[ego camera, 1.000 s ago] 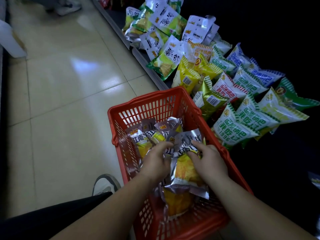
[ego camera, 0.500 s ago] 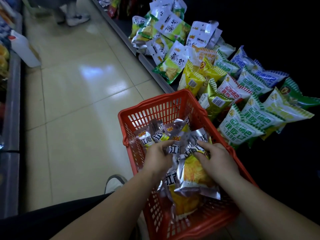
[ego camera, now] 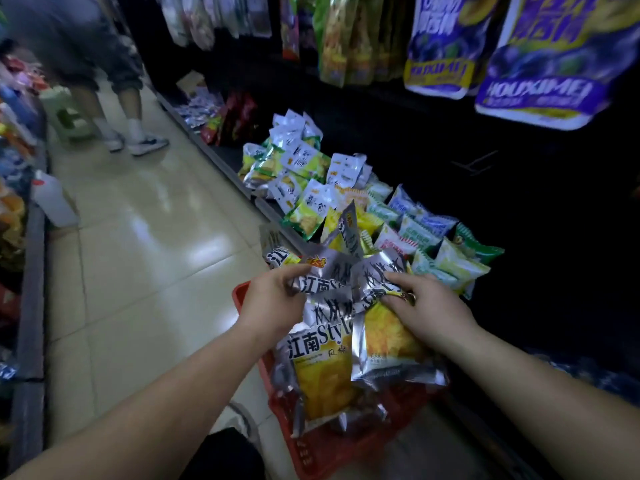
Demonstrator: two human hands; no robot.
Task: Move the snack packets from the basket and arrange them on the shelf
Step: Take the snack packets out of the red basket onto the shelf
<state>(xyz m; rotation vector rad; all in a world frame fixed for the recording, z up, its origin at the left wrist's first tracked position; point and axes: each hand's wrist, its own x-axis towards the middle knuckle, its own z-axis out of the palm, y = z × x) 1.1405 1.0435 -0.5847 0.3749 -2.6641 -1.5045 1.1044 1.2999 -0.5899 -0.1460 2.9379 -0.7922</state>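
Observation:
A bunch of silver-and-yellow snack packets (ego camera: 325,344) hangs above the red basket (ego camera: 332,455), lifted by their top edges. My left hand (ego camera: 273,299) grips the tops on the left side of the bunch. My right hand (ego camera: 426,306) grips the tops on the right side. The basket stands on the floor beneath the bunch, mostly hidden by it. Just beyond, the low dark shelf (ego camera: 263,206) holds several green, yellow, white and blue snack packets (ego camera: 311,206) lying in a loose row.
A person (ego camera: 114,91) stands further down the tiled aisle beside a green stool (ego camera: 65,112). A white jug (ego camera: 55,202) sits at the left shelf's foot. Large purple bags (ego camera: 540,60) hang overhead at the right. My shoe (ego camera: 239,420) is left of the basket.
Both hands have lifted the bunch of silver packets up out of the basket. My view has tilted upward, bringing the hanging bags and the person into sight.

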